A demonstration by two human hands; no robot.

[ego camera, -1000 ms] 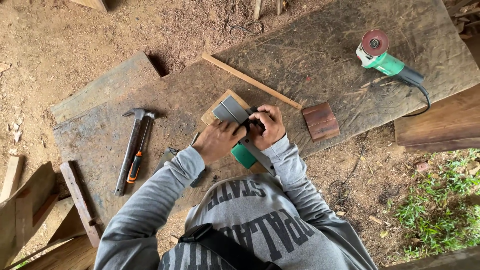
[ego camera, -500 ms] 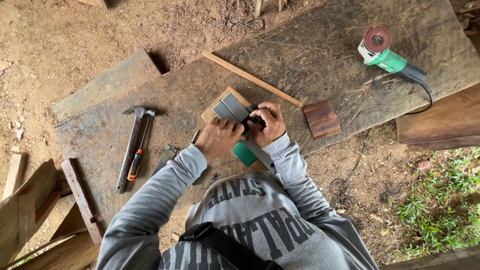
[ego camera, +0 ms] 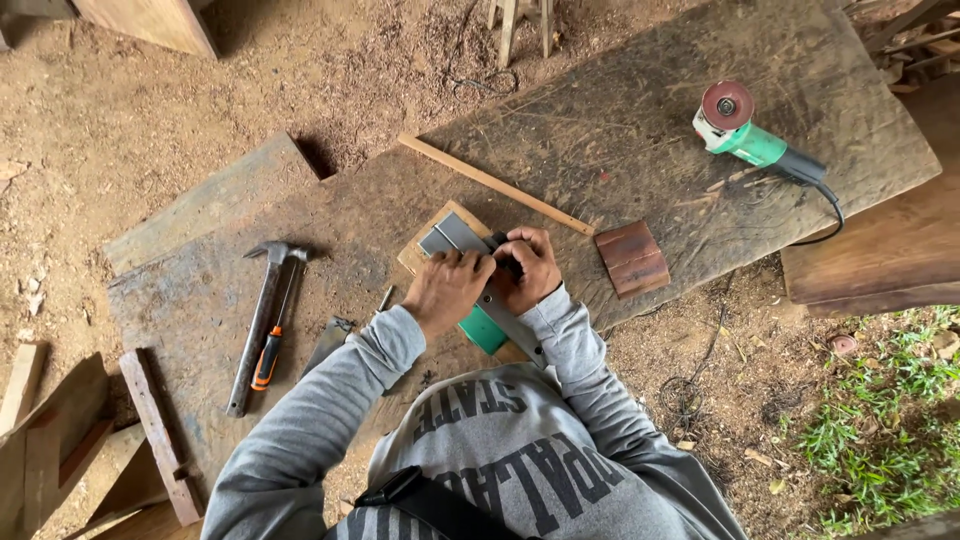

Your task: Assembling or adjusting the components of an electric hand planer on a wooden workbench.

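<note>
Pressing a green-bodied power tool (ego camera: 485,325) onto the small board (ego camera: 432,240) mid-worktop (ego camera: 600,130), both hands, left (ego camera: 445,290) and right (ego camera: 528,268), clamped on it, looks mid-job, board unfinished.

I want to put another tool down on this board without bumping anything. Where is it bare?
The widest bare patch on the board lies between the thin wood strip and the green grinder. Another sits between the hammer and the hands. It is crowded around the left hand and right hand on the metal square, and by the reddish block.
</note>
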